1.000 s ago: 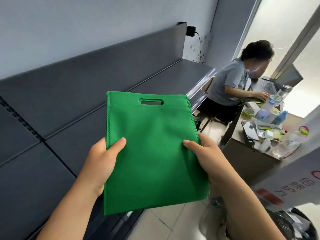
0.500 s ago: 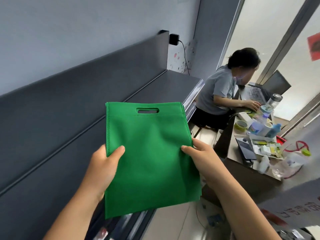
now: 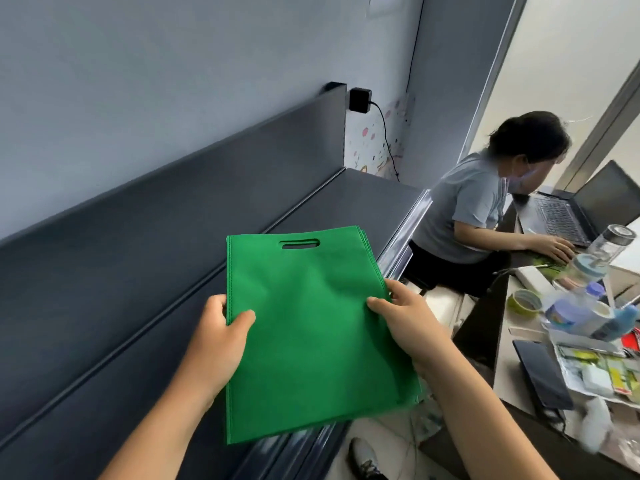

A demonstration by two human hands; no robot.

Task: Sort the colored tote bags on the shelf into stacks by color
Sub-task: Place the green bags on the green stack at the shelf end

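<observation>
Since the frame before, both hands have carried the flat green non-woven tote bag (image 3: 311,327) a little further out over the dark grey metal shelf (image 3: 346,206), and the view has swung so that the seated person in the grey shirt (image 3: 464,209) sits larger beyond the right hand. The left hand (image 3: 216,337) pinches the bag's left edge, thumb laid across the front of the fabric and fingers hidden behind it; the right hand (image 3: 410,320) pinches the right edge the same way, thumb on the front. Between the two hands the bag hangs flat, its cut-out handle slot at the far end, away from the wrists, and its near edge reaching past both wrists. More than one green layer shows along the right edge by the right hand; whether that is one bag or several cannot be told. Below and beyond the hands runs the shelf, with its back panel to the left of the left hand. To the right of the right hand stands a cluttered tabletop (image 3: 505,382) with plastic bottles (image 3: 575,313), a black laptop (image 3: 581,213) and a dark phone (image 3: 540,372)
</observation>
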